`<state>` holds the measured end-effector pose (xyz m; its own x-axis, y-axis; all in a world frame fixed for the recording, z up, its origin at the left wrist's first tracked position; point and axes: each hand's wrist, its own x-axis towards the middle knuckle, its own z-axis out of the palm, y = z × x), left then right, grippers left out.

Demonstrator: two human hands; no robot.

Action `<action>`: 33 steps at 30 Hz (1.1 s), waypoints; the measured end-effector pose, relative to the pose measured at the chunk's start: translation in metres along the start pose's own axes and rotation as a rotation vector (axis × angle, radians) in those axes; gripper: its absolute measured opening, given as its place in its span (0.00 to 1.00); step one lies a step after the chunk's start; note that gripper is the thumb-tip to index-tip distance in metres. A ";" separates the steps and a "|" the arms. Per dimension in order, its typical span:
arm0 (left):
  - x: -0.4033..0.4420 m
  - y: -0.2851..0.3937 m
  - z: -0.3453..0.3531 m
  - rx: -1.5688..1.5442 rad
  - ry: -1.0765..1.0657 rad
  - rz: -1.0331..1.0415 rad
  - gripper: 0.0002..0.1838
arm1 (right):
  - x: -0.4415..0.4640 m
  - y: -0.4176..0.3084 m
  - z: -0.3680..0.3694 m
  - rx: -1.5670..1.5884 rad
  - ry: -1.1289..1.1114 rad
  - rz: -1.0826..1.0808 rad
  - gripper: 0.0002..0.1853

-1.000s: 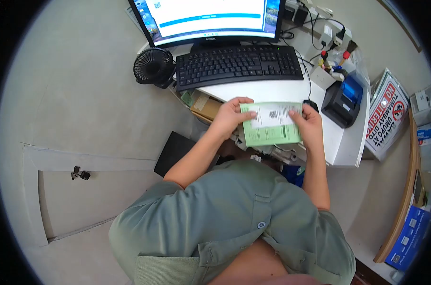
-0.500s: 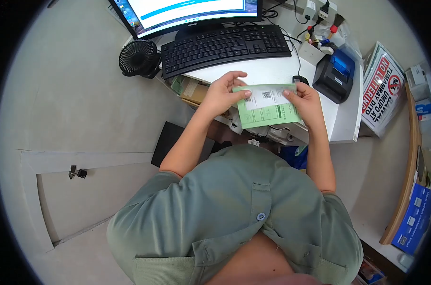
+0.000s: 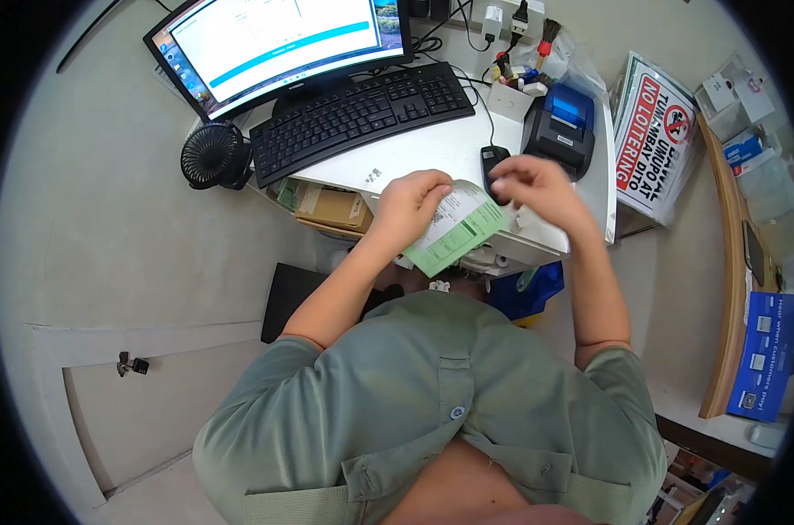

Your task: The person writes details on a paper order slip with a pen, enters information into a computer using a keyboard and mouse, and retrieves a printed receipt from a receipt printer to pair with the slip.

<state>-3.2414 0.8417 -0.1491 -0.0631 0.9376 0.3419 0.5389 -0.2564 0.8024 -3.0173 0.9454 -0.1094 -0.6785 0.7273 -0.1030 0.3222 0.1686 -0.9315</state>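
Note:
My left hand (image 3: 403,213) pinches the left corner of a green printed form (image 3: 463,239) over the desk's front edge, thumb on top. On the form lies a white printed label (image 3: 452,210), partly behind my fingers. The form is tilted, its right end pointing up and away. My right hand (image 3: 544,194) is off the form, slightly blurred, with fingers bent and apart and nothing visible in them. Close beside its fingertips is a black computer mouse (image 3: 493,160) on the white desk (image 3: 432,144).
A black keyboard (image 3: 362,118) sits before the monitor (image 3: 292,44), with a small fan (image 3: 213,156) to its left. At the right stands a black and blue label printer (image 3: 559,131). A "No loitering" sign (image 3: 659,140) leans beyond it. Below the desktop is a cardboard box (image 3: 331,208).
My right hand has let go of the green form and moved up toward the mouse. The form has swung to a tilt in my left hand. The view has shifted right.

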 end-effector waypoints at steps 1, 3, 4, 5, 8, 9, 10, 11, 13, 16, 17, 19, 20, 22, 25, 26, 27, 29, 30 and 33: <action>-0.002 -0.002 -0.001 -0.029 0.019 -0.060 0.07 | 0.003 0.005 -0.020 -0.188 0.082 -0.059 0.11; -0.008 -0.008 0.000 -0.119 0.040 -0.091 0.08 | 0.007 0.005 -0.060 -0.460 0.249 -0.116 0.12; -0.009 -0.009 0.001 -0.209 0.060 -0.125 0.09 | 0.009 0.001 -0.074 -0.570 0.386 -0.079 0.13; -0.010 -0.008 0.002 -0.211 0.058 -0.126 0.09 | 0.021 0.016 -0.097 -0.711 0.439 -0.090 0.13; -0.013 -0.006 0.008 -0.235 0.047 -0.195 0.09 | 0.047 0.044 -0.140 -0.870 0.534 -0.077 0.13; -0.014 -0.007 0.011 -0.227 0.038 -0.187 0.10 | 0.055 0.052 -0.147 -0.979 0.565 -0.146 0.14; -0.013 -0.008 0.014 -0.219 0.030 -0.180 0.10 | 0.062 0.062 -0.153 -0.981 0.564 -0.149 0.14; -0.012 -0.007 0.015 -0.219 0.033 -0.180 0.10 | 0.066 0.066 -0.156 -0.963 0.548 -0.228 0.16; -0.008 -0.004 0.018 -0.172 -0.008 -0.162 0.10 | 0.076 0.075 -0.160 -0.945 0.530 -0.312 0.19; 0.003 0.004 0.025 -0.070 0.017 -0.063 0.08 | 0.085 0.077 -0.157 -1.031 0.500 -0.365 0.23; 0.008 0.006 0.027 -0.065 0.025 -0.062 0.08 | 0.087 0.075 -0.154 -1.029 0.498 -0.375 0.23; 0.021 0.009 0.034 0.046 -0.005 0.069 0.08 | 0.088 0.073 -0.149 -0.829 0.548 -0.242 0.23; 0.029 0.014 0.037 0.078 -0.034 0.094 0.07 | 0.089 0.073 -0.150 -0.828 0.545 -0.245 0.23; 0.048 0.019 0.046 0.138 -0.062 0.166 0.07 | 0.091 0.075 -0.152 -0.869 0.568 -0.267 0.17; 0.083 0.019 0.066 0.238 -0.141 0.271 0.07 | 0.094 0.075 -0.159 -0.888 0.561 -0.228 0.10; 0.094 0.019 0.075 0.275 -0.190 0.304 0.07 | 0.095 0.076 -0.160 -0.889 0.561 -0.224 0.10; 0.106 0.018 0.084 0.270 -0.193 0.304 0.07 | 0.095 0.076 -0.161 -0.866 0.575 -0.254 0.09; 0.126 0.017 0.103 0.375 -0.233 0.383 0.08 | 0.093 0.076 -0.161 -0.847 0.591 -0.279 0.08; 0.133 0.017 0.111 0.371 -0.235 0.385 0.08 | 0.092 0.074 -0.161 -0.851 0.596 -0.307 0.08; 0.148 0.016 0.130 0.467 -0.226 0.399 0.09 | 0.090 0.069 -0.160 -0.857 0.606 -0.310 0.08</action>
<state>-3.1329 1.0068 -0.1490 0.3678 0.8309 0.4175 0.7957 -0.5135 0.3212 -2.9508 1.1293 -0.1267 -0.4480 0.7401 0.5015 0.7049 0.6375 -0.3111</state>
